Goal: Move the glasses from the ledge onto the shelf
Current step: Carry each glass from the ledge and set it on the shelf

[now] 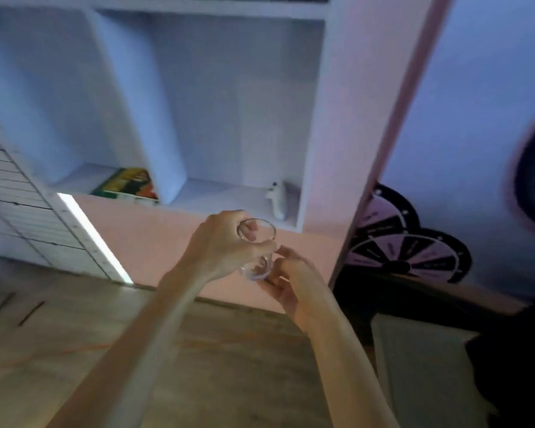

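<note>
A clear drinking glass (261, 231) is held in the air in front of the white shelf unit (314, 118), just below its lower compartments. My left hand (220, 244) wraps around the glass from the left, fingers over its side. My right hand (291, 279) touches the glass from below and the right, fingers cupped near its base. The glass stands roughly upright, its rim toward the shelf. The ledge is not in sight.
A colourful book (127, 183) lies in the lower left compartment. A small white figure (277, 199) stands in the lower right compartment. Round dark-and-pale wheel boards (408, 254) lean at the right. Wooden floor (74, 335) lies below, white drawers (16, 211) at left.
</note>
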A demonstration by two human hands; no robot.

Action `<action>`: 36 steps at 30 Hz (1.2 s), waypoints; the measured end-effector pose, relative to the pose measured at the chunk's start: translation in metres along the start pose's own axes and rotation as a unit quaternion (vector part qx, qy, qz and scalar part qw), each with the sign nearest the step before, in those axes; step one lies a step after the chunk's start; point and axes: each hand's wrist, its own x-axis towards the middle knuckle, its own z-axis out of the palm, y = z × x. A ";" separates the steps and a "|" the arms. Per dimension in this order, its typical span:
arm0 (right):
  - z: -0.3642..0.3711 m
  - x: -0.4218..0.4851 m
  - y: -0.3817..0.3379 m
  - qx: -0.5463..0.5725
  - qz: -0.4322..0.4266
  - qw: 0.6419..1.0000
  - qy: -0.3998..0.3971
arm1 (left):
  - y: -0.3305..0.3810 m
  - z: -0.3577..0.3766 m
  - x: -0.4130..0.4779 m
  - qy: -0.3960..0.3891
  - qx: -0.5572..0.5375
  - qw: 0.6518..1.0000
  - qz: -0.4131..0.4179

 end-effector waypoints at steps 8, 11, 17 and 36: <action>0.228 0.012 -0.020 -0.045 -0.038 0.987 -0.151 | -0.067 -0.219 0.006 0.148 0.015 0.989 -0.028; 0.296 0.015 -0.025 -0.067 -0.046 0.980 -0.182 | -0.090 -0.280 0.006 0.189 0.017 0.981 -0.038; 0.395 0.025 -0.030 -0.111 -0.036 0.972 -0.204 | -0.130 -0.362 0.009 0.239 0.031 0.970 -0.037; 0.550 0.151 -0.146 -0.191 -0.190 0.912 -0.309 | -0.118 -0.502 0.155 0.334 0.025 0.942 0.001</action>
